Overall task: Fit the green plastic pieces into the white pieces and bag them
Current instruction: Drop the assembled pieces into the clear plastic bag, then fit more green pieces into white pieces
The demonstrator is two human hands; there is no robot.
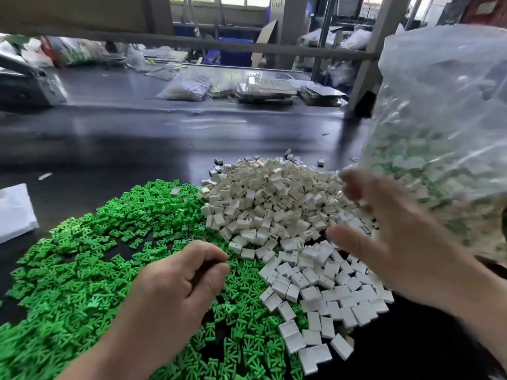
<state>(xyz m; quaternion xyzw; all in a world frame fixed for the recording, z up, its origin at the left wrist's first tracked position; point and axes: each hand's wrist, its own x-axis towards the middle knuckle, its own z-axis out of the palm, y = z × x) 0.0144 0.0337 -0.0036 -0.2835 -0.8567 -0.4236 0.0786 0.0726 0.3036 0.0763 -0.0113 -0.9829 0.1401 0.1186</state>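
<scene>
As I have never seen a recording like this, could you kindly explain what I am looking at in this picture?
There is no machine here: a person works with bare hands, and the single picture comes from a camera worn on the head, looking forward and down. On the dark table lie a spread of small green pieces on the left and a heap of white pieces to its right, the two meeting in the middle. A clear plastic bag stands at the far right, with white and green parts showing through it. The left hand hovers over the green pieces with fingers curled; whether it pinches one is hidden. The right hand, blurred, is open with fingers spread near the bag and holds nothing.
</scene>
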